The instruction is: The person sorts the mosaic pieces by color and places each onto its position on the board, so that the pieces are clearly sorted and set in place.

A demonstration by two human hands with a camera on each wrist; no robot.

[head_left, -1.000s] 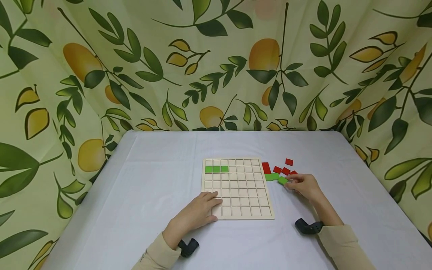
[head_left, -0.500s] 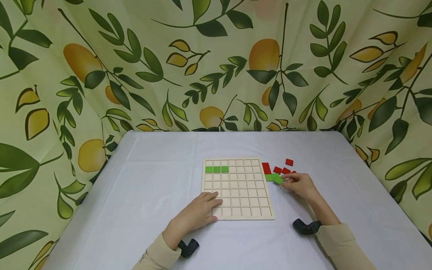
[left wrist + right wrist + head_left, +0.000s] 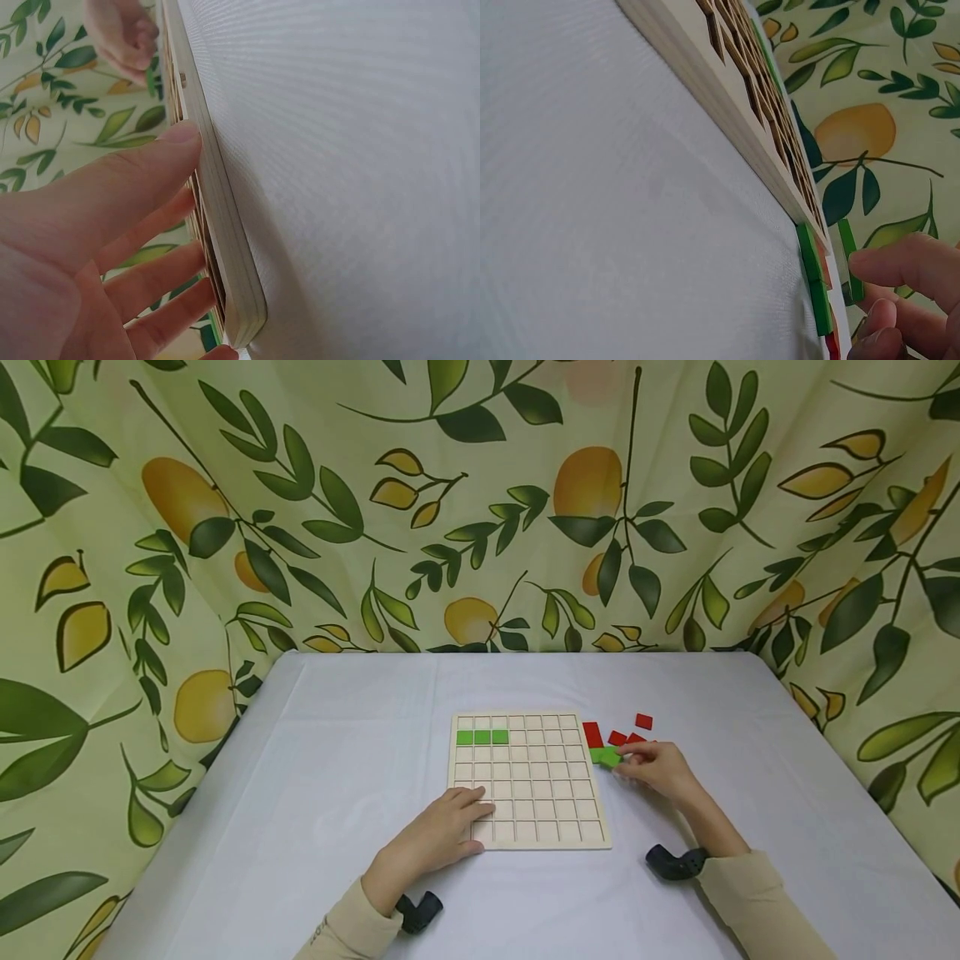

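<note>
My right hand pinches a green square tile between fingertips and thumb, just off the table beside the board's right edge. Below it lie flat green tiles, partly overlapped by the held one in the head view. The pale wooden grid board lies flat in the middle. Three green tiles sit side by side in its second row at the left. My left hand rests on the board's near left corner, fingers spread on the grid and thumb by the near edge.
Red tiles lie right of the board, some loosely scattered and partly hidden by the right hand. A white cloth covers the table. A leaf-and-fruit patterned curtain stands behind it. Black wrist devices are on both wrists.
My right hand has moved left toward the board with the green tile, which now overlaps the green tiles beside the board. The left hand and board stay put.
</note>
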